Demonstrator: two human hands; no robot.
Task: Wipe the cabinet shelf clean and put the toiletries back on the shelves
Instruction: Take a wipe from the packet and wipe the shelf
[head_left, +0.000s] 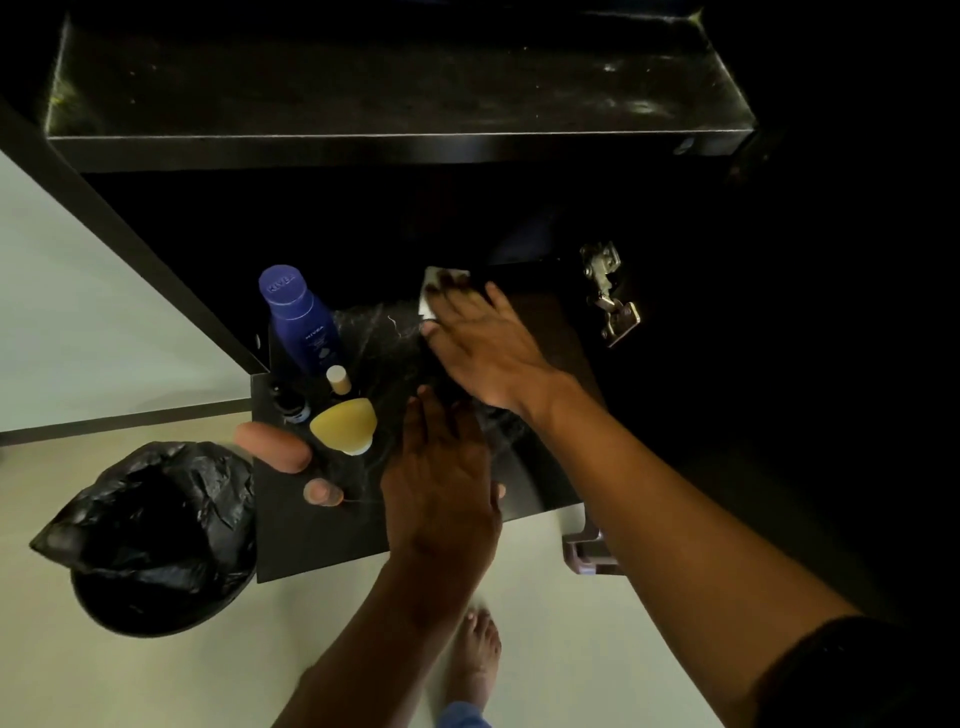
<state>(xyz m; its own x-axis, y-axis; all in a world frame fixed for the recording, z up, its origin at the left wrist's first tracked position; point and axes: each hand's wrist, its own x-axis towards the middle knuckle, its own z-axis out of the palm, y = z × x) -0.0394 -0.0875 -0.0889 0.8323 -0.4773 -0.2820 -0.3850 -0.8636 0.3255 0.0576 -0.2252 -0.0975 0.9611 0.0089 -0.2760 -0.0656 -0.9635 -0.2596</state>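
Note:
My right hand (488, 353) lies palm down on a white cloth (430, 293), pressing it onto the dark lower cabinet shelf (311, 535) near its back right. My left hand (441, 478) rests flat on the same shelf closer to me, fingers spread, holding nothing. Left of my hands stand a blue Nivea bottle (298, 317), a small cork-capped bottle (338, 379), a yellow heart-shaped item (345, 423) and a small dark jar (291, 408). Two pinkish tubes (272, 447) lie at the shelf's left edge. The upper shelf (395, 98) is bare, dusty and streaked.
A black bin lined with a black bag (156, 530) stands on the floor at the left. A metal door hinge (608, 291) sticks out at the right. My bare foot (475, 654) is on the pale floor below the shelf.

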